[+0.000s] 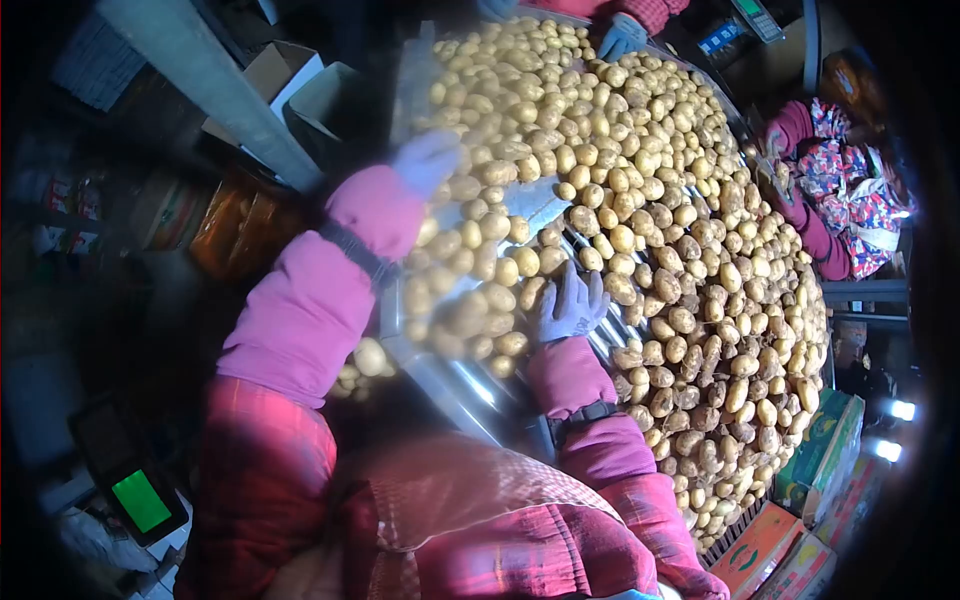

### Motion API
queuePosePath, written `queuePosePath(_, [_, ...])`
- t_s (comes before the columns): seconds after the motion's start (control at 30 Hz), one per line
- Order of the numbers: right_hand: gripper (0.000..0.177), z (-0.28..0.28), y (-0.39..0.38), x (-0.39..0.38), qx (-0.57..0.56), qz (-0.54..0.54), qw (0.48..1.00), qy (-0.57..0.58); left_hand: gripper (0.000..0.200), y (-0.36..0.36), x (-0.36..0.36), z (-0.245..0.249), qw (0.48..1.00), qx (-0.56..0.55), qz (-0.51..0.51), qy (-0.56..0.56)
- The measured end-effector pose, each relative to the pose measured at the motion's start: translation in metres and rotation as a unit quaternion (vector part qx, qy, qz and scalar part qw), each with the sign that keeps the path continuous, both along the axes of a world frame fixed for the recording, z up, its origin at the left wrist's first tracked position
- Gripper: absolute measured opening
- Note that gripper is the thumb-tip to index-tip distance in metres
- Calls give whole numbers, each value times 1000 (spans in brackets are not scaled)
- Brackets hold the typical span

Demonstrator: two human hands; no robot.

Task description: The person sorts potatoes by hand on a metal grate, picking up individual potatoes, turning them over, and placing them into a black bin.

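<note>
A big heap of potatoes (pixel 640 180) covers a metal sorting table (pixel 470 395) with bars showing through in the middle. My left hand (pixel 427 162), in a pale glove, reaches over the potatoes at the table's left edge. Blur hides its separate fingers, so its grip cannot be made out. Nearer the middle, my right hand (pixel 573 308) wears a light glove with dark marks. Its fingers are spread and point away from me, beside a few potatoes and the bare metal bars. A pale blue sheet-like patch (pixel 535 203) shows between the potatoes.
A co-worker's blue-gloved hand (pixel 622 38) is at the far edge. Another person in a patterned garment (pixel 850 195) stands at the right. Cartons (pixel 820 455) line the lower right. A scale with a green screen (pixel 142 500) is at lower left, below a slanted post (pixel 215 85).
</note>
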State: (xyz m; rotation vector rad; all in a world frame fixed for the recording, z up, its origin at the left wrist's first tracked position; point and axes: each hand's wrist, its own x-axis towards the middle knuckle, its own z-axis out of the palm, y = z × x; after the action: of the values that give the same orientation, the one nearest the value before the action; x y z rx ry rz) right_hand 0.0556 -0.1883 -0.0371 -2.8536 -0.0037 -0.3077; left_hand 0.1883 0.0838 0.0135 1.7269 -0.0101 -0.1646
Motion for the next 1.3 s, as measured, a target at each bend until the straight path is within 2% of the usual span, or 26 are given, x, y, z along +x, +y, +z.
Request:
queuePosePath(0.07, [49, 3, 1, -1, 10, 4, 1000, -10, 45, -28, 14, 17, 985, 158, 38, -52])
queuePosePath(0.17, [47, 0, 1, -1, 19, 9, 999, -48, 52, -35, 31, 3, 901, 400, 62, -156])
queuePosePath(0.2, [47, 3, 0, -1, 32, 11, 998, -48, 55, -40, 33, 4, 898, 423, 61, -102])
queuePosePath(0.3, [45, 2, 0, 0, 29, 12, 997, -74, 57, -36, 48, -13, 872, 469, -84, -114])
queuePosePath(0.37, [43, 9, 3, 1, 27, 18, 995, -92, 59, -38, 33, 12, 841, 477, -216, -133])
queuePosePath(0.43, [44, 3, 3, 2, 28, 13, 995, -99, 59, -59, 13, -5, 870, 456, -128, -139])
queuePosePath(0.53, [46, 1, 1, 1, 37, 26, 992, -117, 59, -70, -15, -27, 837, 462, -176, -233])
queuePosePath(0.6, [45, 1, 1, -1, 33, 15, 997, -75, 60, -57, 5, -36, 833, 420, -177, -313])
queuePosePath(0.67, [45, 2, 0, 0, 48, 18, 997, -56, 57, -69, 28, -16, 932, 328, -98, -123])
queuePosePath(0.77, [45, -3, -1, 0, 64, 17, 996, -67, 54, -87, 54, -15, 956, 245, -89, -132])
queuePosePath(0.83, [45, 4, -1, 0, 59, 12, 998, -31, 50, -107, 55, -13, 915, 345, -110, -177])
queuePosePath(0.87, [39, 7, 0, 2, 49, 19, 995, -84, 47, -115, 55, -13, 890, 393, -120, -198])
queuePosePath(0.9, [34, 11, 0, 5, 41, 27, 990, -135, 45, -112, 63, -33, 854, 407, -182, -266])
queuePosePath(0.97, [34, 12, 1, 7, 50, 27, 990, -132, 41, -82, 82, -86, 758, 429, -299, -389])
queuePosePath(1.0, [34, 11, 1, 6, 57, 30, 989, -129, 37, -69, 76, -68, 903, 205, -331, -183])
queuePosePath(1.03, [44, 5, 0, 1, 59, 12, 997, -55, 35, -56, 71, -49, 961, -54, -270, 19])
queuePosePath(1.07, [44, 6, 1, 1, 63, 9, 997, -45, 34, -50, 52, -15, 966, -116, -230, 33])
queuePosePath(1.17, [44, 5, 0, 2, 61, 12, 997, -43, 35, -43, 36, -14, 957, -45, -277, -72])
queuePosePath(1.2, [44, 2, 1, 1, 61, 14, 997, -46, 35, -56, 27, 0, 938, 170, -292, -75])
queuePosePath(1.23, [44, -2, 2, 2, 63, 19, 996, -60, 36, -63, 18, 9, 875, 379, -294, -72])
queuePosePath(1.27, [44, -6, 1, 2, 64, 23, 995, -76, 36, -57, 6, -30, 868, 353, -254, -238])
queuePosePath(1.3, [44, -8, -2, 2, 65, 25, 993, -91, 37, -65, -3, -15, 862, 387, -241, -221])
